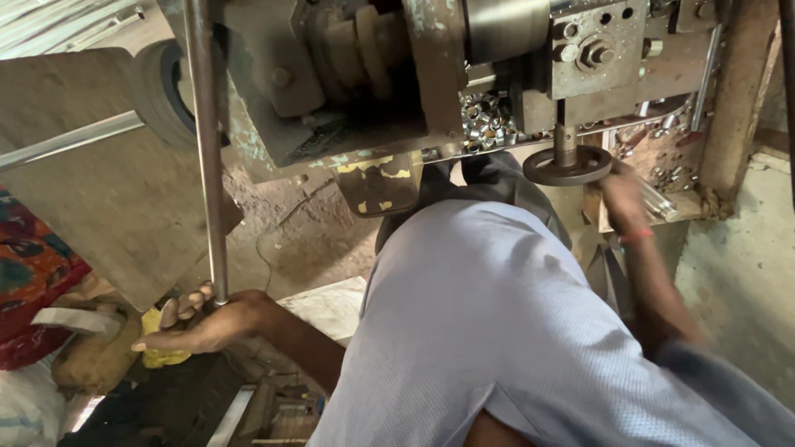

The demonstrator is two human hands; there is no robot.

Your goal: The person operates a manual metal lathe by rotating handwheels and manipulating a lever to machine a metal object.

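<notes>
My left hand is wrapped around the bottom end of a long upright metal lever rod that rises to the top of the picture. My right hand reaches forward beside a small dark handwheel under a worn greenish metal machine, and it grips a short shiny metal bar. A red band sits on that wrist. A heap of small shiny metal sleeves lies on the machine bed. My pale blue shirt fills the lower middle.
A flat grey board leans at the left with a metal bar across it. Colourful cloth and sacks lie at the lower left. More small metal parts lie on a ledge at the right, beside a rusty post.
</notes>
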